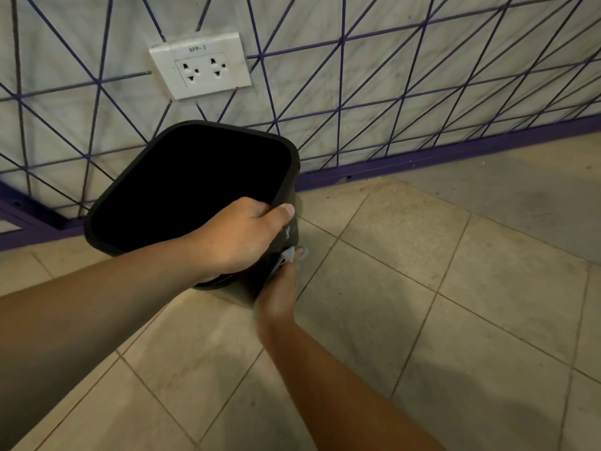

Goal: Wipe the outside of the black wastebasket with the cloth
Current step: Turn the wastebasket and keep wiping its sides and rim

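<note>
Black plastic wastebasket (195, 190) sits tipped by the wall; our left hand (240, 236) grips its rim. Our right hand (279, 288) presses the small blue cloth (286, 255) on its side. Pushing hard, we could tip it or drop the cloth.

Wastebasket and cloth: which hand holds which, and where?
Left hand grips the wastebasket by its near rim; right hand holds the cloth against its side.
</note>
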Demonstrator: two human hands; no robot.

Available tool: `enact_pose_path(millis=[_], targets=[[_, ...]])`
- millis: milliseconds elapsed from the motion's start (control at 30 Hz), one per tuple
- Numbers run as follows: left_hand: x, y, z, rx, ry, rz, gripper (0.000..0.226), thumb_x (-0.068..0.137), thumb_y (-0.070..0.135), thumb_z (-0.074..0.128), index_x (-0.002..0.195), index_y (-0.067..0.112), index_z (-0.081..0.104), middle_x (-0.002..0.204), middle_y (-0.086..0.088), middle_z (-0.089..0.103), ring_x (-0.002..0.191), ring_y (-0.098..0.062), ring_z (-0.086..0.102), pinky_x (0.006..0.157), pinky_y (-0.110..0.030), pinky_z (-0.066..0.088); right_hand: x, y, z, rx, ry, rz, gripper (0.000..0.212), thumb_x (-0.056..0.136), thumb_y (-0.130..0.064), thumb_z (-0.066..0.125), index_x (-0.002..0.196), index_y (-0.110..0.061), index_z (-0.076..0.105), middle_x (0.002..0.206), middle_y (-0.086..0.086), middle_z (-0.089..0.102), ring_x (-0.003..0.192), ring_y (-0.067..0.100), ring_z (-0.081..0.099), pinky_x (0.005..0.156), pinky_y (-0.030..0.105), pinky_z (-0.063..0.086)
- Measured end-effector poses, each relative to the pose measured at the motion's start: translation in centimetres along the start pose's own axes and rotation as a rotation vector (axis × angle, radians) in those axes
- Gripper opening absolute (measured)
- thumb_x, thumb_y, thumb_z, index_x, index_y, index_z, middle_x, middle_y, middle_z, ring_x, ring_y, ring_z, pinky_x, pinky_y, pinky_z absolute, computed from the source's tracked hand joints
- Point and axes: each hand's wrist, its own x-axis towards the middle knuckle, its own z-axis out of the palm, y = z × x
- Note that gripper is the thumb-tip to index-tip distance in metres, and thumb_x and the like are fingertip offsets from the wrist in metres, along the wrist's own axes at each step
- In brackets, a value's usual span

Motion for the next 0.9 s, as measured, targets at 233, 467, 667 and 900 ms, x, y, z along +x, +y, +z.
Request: enact_pose_path(millis=[233, 467, 667, 900], targets=[[0.2, -0.2, 0.0, -0.01, -0.014, -0.001, 0.057, 0.102, 0.047, 0.048, 0.104, -0.006, 0.07, 0.107, -0.034, 0.068, 0.099, -0.046, 0.068, 0.093, -0.061, 0.051, -1.3, -1.3, -1.0, -0.206, -0.146, -0.128, 0.106, 0.076, -0.098, 0.033, 0.166, -0.049, 0.005, 0.176, -0.02, 0.006, 0.164, 0.01, -0.002, 0.135, 0.052, 0.006], [0.2, -0.2, 0.0, -0.002, -0.025, 0.015, 0.062, 0.101, 0.05, 0.047, 0.106, -0.008, 0.069, 0.108, -0.034, 0.067, 0.1, -0.047, 0.067, 0.094, -0.061, 0.051, -1.1, -2.6, -0.9, -0.233, -0.104, -0.098, 0.087, 0.091, -0.076, 0.026, 0.168, -0.04, 0.007, 0.177, -0.016, 0.006, 0.164, 0.008, 0.001, 0.135, 0.048, 0.006], [0.2, -0.1, 0.0, 0.005, -0.04, 0.007, 0.066, 0.1, 0.052, 0.046, 0.108, -0.01, 0.067, 0.107, -0.035, 0.067, 0.099, -0.049, 0.066, 0.095, -0.06, 0.049, 0.0, -2.1, -0.8, -0.176, -0.066, -0.057, 0.12, 0.063, -0.109, 0.034, 0.165, -0.048, 0.02, 0.176, -0.011, 0.02, 0.164, 0.014, 0.013, 0.133, 0.053, 0.015], [0.1, -0.2, 0.0, -0.012, -0.055, 0.002, 0.066, 0.099, 0.054, 0.047, 0.109, -0.008, 0.067, 0.11, -0.034, 0.067, 0.101, -0.047, 0.067, 0.096, -0.061, 0.05, -0.2, -0.9, -1.0, -0.173, -0.086, -0.115, 0.099, 0.078, -0.095, 0.029, 0.165, -0.05, 0.016, 0.174, -0.023, 0.011, 0.164, 0.01, 0.006, 0.134, 0.051, 0.01]])
